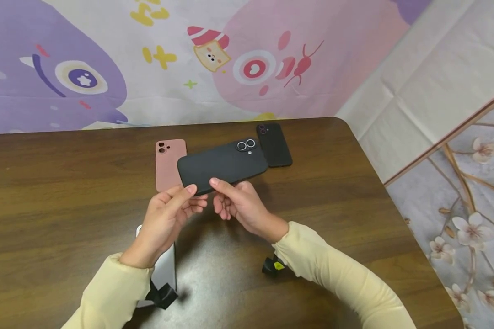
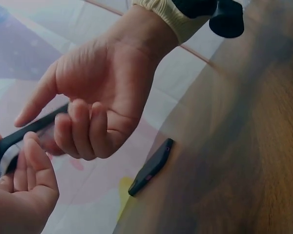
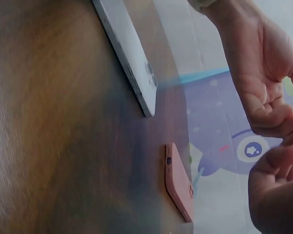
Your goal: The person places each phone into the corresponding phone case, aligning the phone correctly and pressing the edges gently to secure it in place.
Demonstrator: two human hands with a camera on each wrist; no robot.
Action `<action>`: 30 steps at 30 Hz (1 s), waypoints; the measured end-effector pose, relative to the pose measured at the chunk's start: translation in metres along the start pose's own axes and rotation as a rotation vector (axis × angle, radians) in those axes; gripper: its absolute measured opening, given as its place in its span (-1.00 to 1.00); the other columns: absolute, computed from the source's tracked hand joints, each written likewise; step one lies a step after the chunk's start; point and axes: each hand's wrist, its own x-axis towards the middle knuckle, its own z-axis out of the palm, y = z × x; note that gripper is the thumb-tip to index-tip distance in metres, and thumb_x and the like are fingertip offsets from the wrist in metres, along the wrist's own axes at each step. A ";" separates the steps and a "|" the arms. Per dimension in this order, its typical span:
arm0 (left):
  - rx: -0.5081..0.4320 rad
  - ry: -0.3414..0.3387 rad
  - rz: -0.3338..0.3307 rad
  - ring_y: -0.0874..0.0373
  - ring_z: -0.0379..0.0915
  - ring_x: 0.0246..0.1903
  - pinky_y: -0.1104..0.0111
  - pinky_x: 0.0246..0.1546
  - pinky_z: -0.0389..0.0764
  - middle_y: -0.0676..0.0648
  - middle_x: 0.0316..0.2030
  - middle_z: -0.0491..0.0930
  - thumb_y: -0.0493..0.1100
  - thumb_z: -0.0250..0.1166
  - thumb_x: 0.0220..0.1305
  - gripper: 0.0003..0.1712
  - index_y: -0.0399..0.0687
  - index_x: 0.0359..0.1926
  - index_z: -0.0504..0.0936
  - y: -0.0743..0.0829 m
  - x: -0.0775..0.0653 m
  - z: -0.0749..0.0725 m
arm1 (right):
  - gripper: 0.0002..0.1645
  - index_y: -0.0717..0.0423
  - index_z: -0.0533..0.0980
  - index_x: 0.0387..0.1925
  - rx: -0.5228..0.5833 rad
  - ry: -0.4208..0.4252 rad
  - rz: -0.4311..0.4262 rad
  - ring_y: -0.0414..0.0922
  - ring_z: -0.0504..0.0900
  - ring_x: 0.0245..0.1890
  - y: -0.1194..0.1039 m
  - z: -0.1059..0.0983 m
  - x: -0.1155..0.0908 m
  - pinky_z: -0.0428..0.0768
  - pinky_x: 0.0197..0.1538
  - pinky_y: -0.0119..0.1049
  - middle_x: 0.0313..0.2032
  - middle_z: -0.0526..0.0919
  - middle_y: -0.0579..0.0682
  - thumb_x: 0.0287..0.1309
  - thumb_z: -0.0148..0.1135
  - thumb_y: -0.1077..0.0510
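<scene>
Both hands hold a dark grey phone [image 1: 222,162], its back with two ringed camera lenses facing up. At its lower left corner, the left hand [image 1: 164,221] pinches it, thumb on the back and fingers curled underneath. The right hand [image 1: 247,205] grips the near long edge beside it, thumb on top. In the left wrist view, the right hand [image 2: 105,97] has its fingers folded below the phone's dark edge [image 2: 36,126], close to the left hand [image 2: 27,192]. A pink phone [image 1: 170,162] lies behind, partly overlapped by the held one in the head view.
A black phone [image 1: 277,146] lies at the back right of the wooden table [image 1: 66,196]. Below the left forearm lies a silver-white phone [image 1: 164,269], partly hidden. A cartoon-printed cloth [image 1: 156,91] hangs along the back edge; a flowered cloth [image 1: 473,228] is at the right.
</scene>
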 end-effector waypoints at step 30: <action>0.068 -0.019 -0.115 0.26 0.63 -0.37 0.46 -0.21 0.66 0.06 -0.42 0.69 -0.34 0.12 0.31 -0.89 -0.20 -0.17 0.55 -0.003 -0.001 -0.001 | -0.77 0.08 0.40 -0.45 0.137 0.076 -0.085 -0.28 0.43 -0.70 0.002 0.000 0.001 0.39 -0.60 -0.51 -0.72 0.54 -0.16 0.36 -0.10 0.22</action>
